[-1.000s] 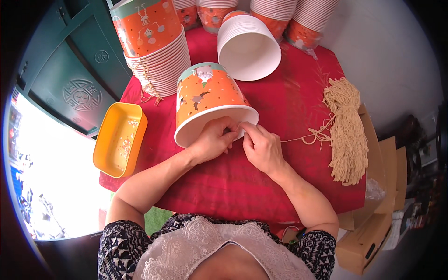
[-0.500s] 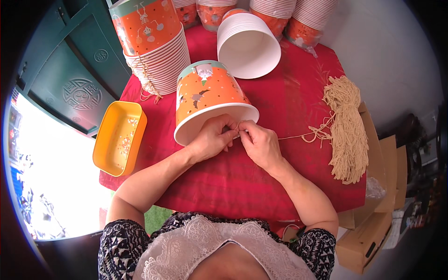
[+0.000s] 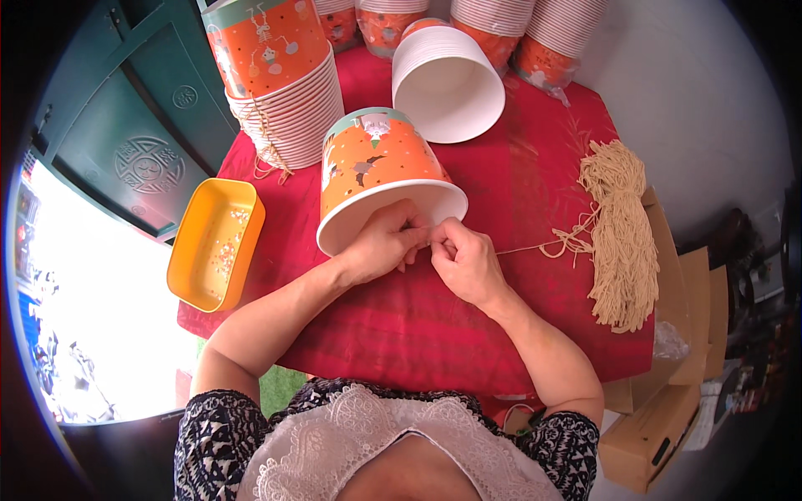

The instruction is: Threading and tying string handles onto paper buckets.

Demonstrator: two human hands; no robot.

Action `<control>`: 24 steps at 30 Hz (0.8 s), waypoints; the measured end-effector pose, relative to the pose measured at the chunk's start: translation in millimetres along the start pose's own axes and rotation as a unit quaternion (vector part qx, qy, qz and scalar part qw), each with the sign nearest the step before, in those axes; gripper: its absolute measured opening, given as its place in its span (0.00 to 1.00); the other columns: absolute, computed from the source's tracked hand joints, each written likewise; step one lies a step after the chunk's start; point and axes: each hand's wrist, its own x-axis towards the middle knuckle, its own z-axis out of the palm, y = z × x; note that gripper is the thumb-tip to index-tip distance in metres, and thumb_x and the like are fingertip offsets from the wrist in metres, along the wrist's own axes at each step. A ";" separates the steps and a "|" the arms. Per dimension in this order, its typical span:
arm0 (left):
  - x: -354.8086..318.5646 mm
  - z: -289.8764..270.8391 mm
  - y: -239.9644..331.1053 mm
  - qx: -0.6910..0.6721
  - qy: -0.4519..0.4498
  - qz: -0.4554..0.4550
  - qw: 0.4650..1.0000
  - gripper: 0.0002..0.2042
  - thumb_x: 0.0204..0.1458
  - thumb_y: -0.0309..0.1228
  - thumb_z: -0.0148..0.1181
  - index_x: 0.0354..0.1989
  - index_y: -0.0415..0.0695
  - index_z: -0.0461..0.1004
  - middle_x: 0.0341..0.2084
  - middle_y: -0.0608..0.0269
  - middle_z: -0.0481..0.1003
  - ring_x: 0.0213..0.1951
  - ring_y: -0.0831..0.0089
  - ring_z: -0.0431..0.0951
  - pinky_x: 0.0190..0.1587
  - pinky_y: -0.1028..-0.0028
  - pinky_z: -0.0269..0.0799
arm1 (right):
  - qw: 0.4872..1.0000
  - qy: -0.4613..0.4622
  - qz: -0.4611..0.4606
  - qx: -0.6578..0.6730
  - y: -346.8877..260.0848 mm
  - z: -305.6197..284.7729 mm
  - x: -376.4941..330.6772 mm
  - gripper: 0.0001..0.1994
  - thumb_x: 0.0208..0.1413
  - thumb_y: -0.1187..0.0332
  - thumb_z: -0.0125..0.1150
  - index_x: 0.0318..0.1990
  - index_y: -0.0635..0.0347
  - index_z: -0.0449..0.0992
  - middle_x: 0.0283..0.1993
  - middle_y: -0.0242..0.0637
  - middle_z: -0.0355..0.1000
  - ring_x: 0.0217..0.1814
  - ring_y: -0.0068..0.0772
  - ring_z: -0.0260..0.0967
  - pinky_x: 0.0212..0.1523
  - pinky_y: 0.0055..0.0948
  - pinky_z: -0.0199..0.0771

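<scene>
An orange paper bucket (image 3: 386, 163) with a green band and a bat drawing lies tipped on the table, its white rim facing me. At the rim's near right part, my left hand (image 3: 386, 242) is closed, thumb and fingers pinching the beige string, part of the hand inside the bucket's mouth. My right hand (image 3: 468, 263) meets it there, fingers pinched on the same thin string. From the right hand the beige string (image 3: 522, 250) runs right to a thick bundle of string (image 3: 622, 242). What the fingertips hold exactly is too small to make out.
A yellow plastic box (image 3: 213, 250) with small bits in it stands at left. Behind are a tall stack of buckets (image 3: 288, 117), a white-mouthed bucket on its side (image 3: 451, 100), and several wrapped stacks (image 3: 493, 29). Cardboard boxes (image 3: 660, 426) stand right of the red-covered table (image 3: 535, 342).
My right hand's fingers have curled in more tightly, and its fingertips have shifted slightly. The bucket and both hands stay in nearly the same place.
</scene>
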 end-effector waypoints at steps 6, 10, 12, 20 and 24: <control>0.5 -2.0 -0.4 -0.033 -0.002 0.003 0.999 0.06 0.58 0.25 0.57 0.33 0.36 0.68 0.24 0.61 0.72 0.22 0.77 0.72 0.21 0.77 0.69 | 0.998 0.035 -0.058 0.000 -1.7 2.4 -4.7 0.05 0.50 0.82 0.59 0.31 0.65 0.69 0.21 0.40 0.68 0.19 0.27 0.65 0.21 0.30 0.65; 0.6 -2.3 0.0 -0.021 0.001 0.016 1.000 0.05 0.56 0.23 0.58 0.31 0.36 0.69 0.22 0.61 0.72 0.20 0.77 0.71 0.20 0.78 0.69 | 0.991 0.046 -0.111 -0.060 1.7 3.7 -6.3 0.06 0.48 0.82 0.59 0.31 0.64 0.69 0.24 0.44 0.71 0.22 0.40 0.72 0.21 0.35 0.69; 1.9 -3.0 -5.1 -0.026 0.002 0.018 1.000 0.05 0.56 0.23 0.58 0.30 0.36 0.69 0.21 0.61 0.72 0.19 0.77 0.71 0.20 0.78 0.68 | 0.985 0.047 -0.140 -0.084 -3.1 4.2 -5.5 0.05 0.48 0.80 0.60 0.30 0.63 0.69 0.25 0.43 0.72 0.22 0.42 0.73 0.21 0.37 0.71; 4.4 -3.2 -13.1 -0.053 0.000 0.024 0.998 0.03 0.50 0.20 0.58 0.29 0.37 0.71 0.21 0.63 0.72 0.21 0.77 0.71 0.21 0.77 0.68 | 0.916 -0.002 -0.352 -0.193 -29.6 0.5 -14.0 0.06 0.45 0.75 0.62 0.30 0.57 0.71 0.22 0.34 0.65 0.19 0.34 0.67 0.19 0.32 0.67; 2.4 -4.7 -5.5 -0.022 -0.016 0.010 1.000 0.04 0.51 0.18 0.58 0.29 0.38 0.70 0.23 0.62 0.72 0.22 0.79 0.70 0.22 0.80 0.66 | 0.823 -0.048 -0.521 -0.219 -46.7 -2.2 -28.0 0.11 0.46 0.68 0.61 0.38 0.59 0.74 0.29 0.35 0.69 0.23 0.25 0.65 0.21 0.23 0.64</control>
